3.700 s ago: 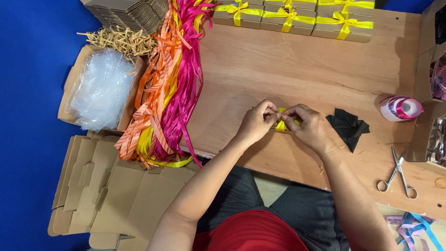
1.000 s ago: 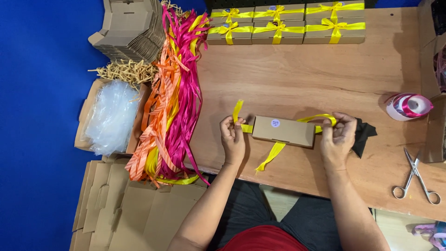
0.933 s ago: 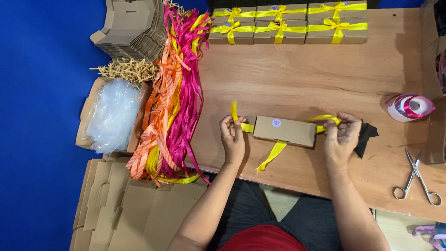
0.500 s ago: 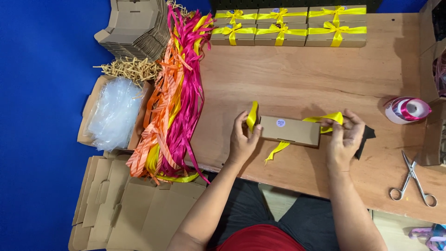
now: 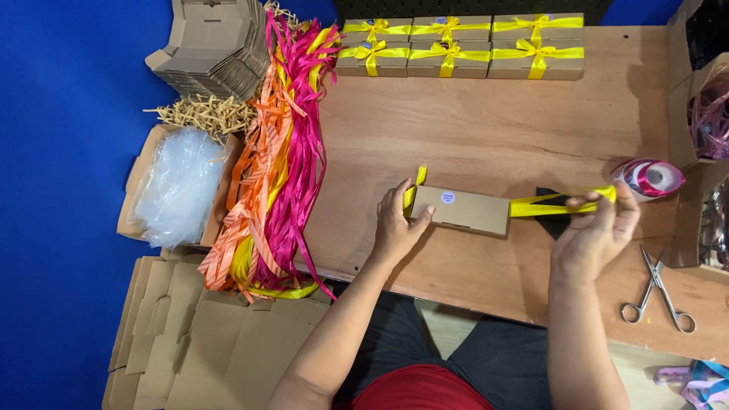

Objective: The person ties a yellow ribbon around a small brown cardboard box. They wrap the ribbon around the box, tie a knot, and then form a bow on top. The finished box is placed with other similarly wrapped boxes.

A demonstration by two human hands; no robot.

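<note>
The left hand [image 5: 395,228] is pinching one yellow ribbon [image 5: 558,203] end against the brown box's [image 5: 465,210] left end; the right hand [image 5: 600,231] is gripping the other end, stretched rightward over the surface [image 5: 486,129].

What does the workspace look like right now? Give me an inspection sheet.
Surface: wooden table.
Job's things: flat brown cardboard box; yellow ribbon stretched out past both of its ends.
Clutter: scissors, ribbon spool, pink, orange and yellow ribbon bundle, six bow-tied boxes.
Grippers: left hand presses ribbon against the box end; right hand pinches the ribbon.
Cables: nothing seen.
Surroundings: blue floor, flat carton blanks, shredded paper.
</note>
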